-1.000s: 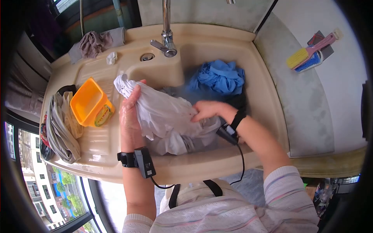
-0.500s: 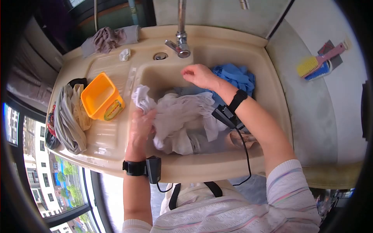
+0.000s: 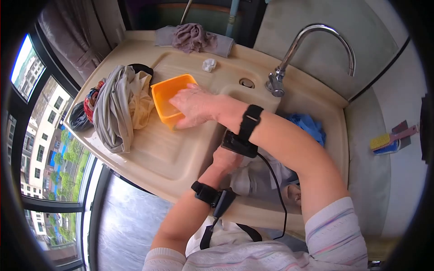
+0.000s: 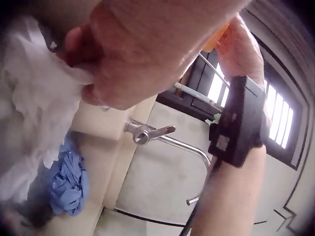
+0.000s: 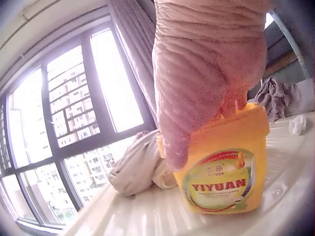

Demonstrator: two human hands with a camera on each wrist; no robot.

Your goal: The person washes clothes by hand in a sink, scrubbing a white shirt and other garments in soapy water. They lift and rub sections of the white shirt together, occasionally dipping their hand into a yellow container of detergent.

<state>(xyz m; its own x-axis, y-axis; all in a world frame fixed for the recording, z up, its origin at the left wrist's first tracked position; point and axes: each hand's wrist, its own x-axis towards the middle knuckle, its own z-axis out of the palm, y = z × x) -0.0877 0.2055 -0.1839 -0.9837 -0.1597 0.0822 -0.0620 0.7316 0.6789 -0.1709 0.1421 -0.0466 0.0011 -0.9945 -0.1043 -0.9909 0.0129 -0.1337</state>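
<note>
An orange tub [image 3: 162,95] stands on the ribbed drainboard. My right hand [image 3: 195,105] grips its near wall; in the right wrist view the fingers of that hand [image 5: 206,69] reach over the rim of the tub [image 5: 231,140] while the thumb lies outside, beside the label. Over the basin's left edge, my left hand [image 3: 226,161] is partly covered by the right wrist's device. The left wrist view shows this left hand [image 4: 140,59] pinching a bunched white cloth [image 4: 37,93]. Part of the white cloth [image 3: 246,177] shows low in the basin.
Blue cloth [image 3: 308,127] lies in the basin's back right. Grey and cream clothes [image 3: 113,108] are heaped left of the tub. Behind it are a small white cloth [image 3: 209,65] and a mauve cloth [image 3: 192,37]. The tap [image 3: 276,83] rises behind the basin.
My right hand has moved left from above the basin to the orange tub and taken hold of its wall. The left hand keeps the white cloth. The head view has swung left.
</note>
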